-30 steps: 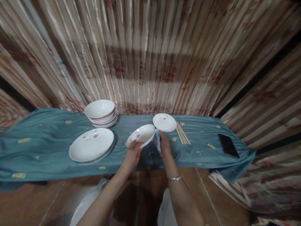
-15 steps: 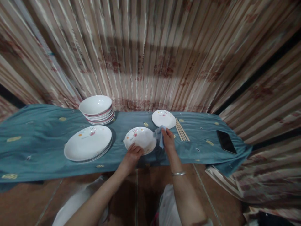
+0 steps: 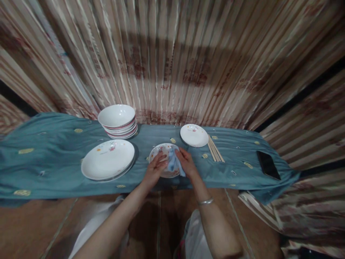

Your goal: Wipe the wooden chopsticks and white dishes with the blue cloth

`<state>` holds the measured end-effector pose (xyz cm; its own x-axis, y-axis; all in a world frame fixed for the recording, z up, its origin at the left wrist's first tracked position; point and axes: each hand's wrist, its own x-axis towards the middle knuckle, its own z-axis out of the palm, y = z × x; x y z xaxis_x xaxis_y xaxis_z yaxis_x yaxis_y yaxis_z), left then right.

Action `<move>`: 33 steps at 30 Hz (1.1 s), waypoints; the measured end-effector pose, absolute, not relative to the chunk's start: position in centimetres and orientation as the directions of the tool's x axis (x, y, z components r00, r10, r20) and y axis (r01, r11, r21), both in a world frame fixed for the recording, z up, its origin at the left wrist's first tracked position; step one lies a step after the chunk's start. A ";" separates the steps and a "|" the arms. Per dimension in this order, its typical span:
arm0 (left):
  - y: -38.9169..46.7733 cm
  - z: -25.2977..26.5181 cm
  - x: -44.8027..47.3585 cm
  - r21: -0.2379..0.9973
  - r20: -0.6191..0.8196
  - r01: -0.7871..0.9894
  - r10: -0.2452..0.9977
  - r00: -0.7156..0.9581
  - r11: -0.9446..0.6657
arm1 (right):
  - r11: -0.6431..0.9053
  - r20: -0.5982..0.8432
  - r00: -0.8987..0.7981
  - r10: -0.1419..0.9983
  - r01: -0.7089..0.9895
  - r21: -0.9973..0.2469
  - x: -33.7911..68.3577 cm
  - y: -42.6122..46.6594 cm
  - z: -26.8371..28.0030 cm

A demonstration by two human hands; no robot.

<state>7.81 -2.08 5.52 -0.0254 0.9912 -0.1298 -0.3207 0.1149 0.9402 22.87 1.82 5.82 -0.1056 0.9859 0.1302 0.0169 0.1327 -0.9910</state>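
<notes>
Wiping apparently unfinished: my right hand (image 3: 187, 164) pinches a light-blue cloth (image 3: 174, 162) over the near round white floral ceramic plate (image 3: 166, 148); my left hand (image 3: 153, 172) overlaps it, grip unclear. Remainder: cannot tell.

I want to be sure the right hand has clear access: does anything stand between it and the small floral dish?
Only the light-blue cloth, which the right hand holds over the right part of the small floral dish. Nothing else visible stands between them; whether any fingertip touches the dish cannot be told.
</notes>
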 end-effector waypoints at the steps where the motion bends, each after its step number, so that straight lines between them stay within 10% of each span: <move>1: -1.9 5.3 8.0 0.931 -0.158 -0.337 0.987 -0.016 0.143 | 0.176 0.165 -0.124 0.978 0.085 -0.981 22.4 1.6 5.8; 7: -1.2 4.2 8.4 0.928 -0.149 -0.354 0.986 -0.073 0.114 | 0.336 0.396 0.017 0.918 0.498 -0.799 21.2 0.8 5.0; 14: -1.1 5.3 8.5 0.885 -0.192 -0.452 0.973 -0.131 0.113 | 0.220 0.347 0.017 0.938 0.743 -0.632 21.6 -0.5 5.7; 25: -1.4 6.4 9.8 0.742 -0.200 -0.633 0.974 0.105 0.221 | 0.326 0.320 -0.115 0.940 0.575 -0.751 22.2 -0.5 5.5; 33: -0.3 5.0 6.9 0.964 -0.018 -0.265 0.992 -0.126 -0.016 | 0.265 0.488 0.091 0.868 0.746 -0.611 24.9 1.4 3.4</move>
